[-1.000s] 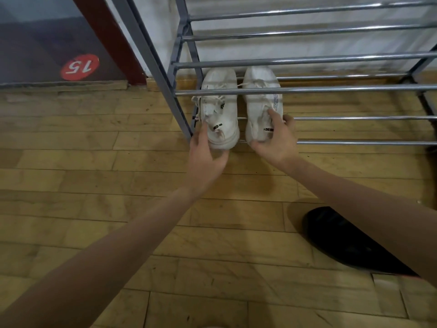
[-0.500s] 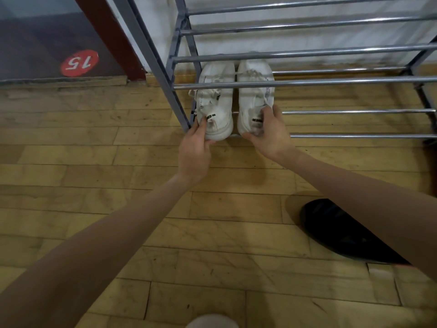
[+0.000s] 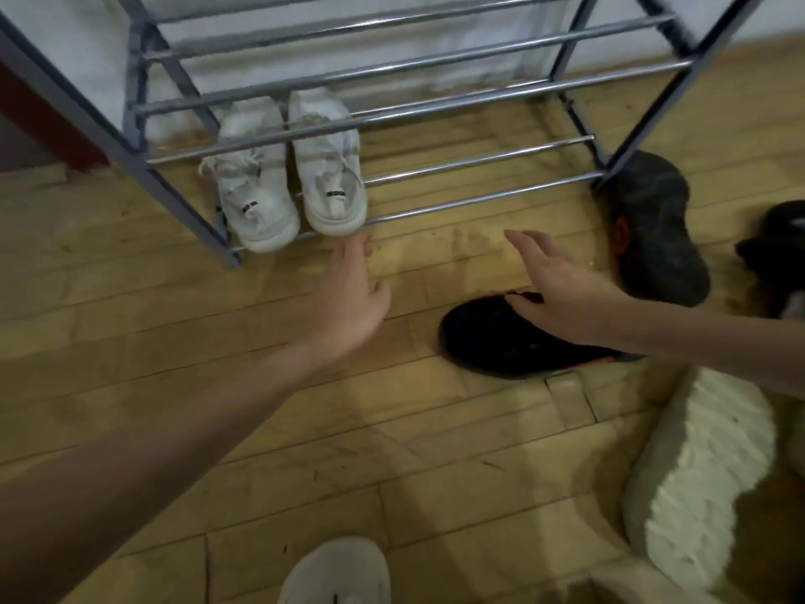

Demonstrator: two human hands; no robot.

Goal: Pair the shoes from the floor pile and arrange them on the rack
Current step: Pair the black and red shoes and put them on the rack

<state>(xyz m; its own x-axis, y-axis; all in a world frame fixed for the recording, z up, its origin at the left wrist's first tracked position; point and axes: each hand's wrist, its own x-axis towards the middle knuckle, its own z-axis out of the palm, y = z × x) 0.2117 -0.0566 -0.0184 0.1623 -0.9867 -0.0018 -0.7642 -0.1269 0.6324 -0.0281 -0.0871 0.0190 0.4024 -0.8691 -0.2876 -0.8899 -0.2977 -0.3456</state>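
Two white sneakers (image 3: 292, 185) stand side by side, heels toward me, at the left end of the metal rack's (image 3: 479, 202) bottom shelf. My left hand (image 3: 355, 294) hovers open just in front of them, touching nothing. My right hand (image 3: 562, 289) is open, fingers spread, above the toe of a black shoe (image 3: 492, 337) lying on the wooden floor. A dark grey shoe (image 3: 657, 228) lies sole-up by the rack's right leg.
A beige shoe with a cream ridged sole (image 3: 697, 481) lies on its side at the lower right. Another black shoe (image 3: 779, 250) is at the right edge. A white shoe toe (image 3: 339, 573) shows at the bottom edge. Bare floor lies left of my arm.
Both hands have let go of the white sneakers and pulled back from the rack. My right hand has swung right over the black shoe, and my view has turned right.
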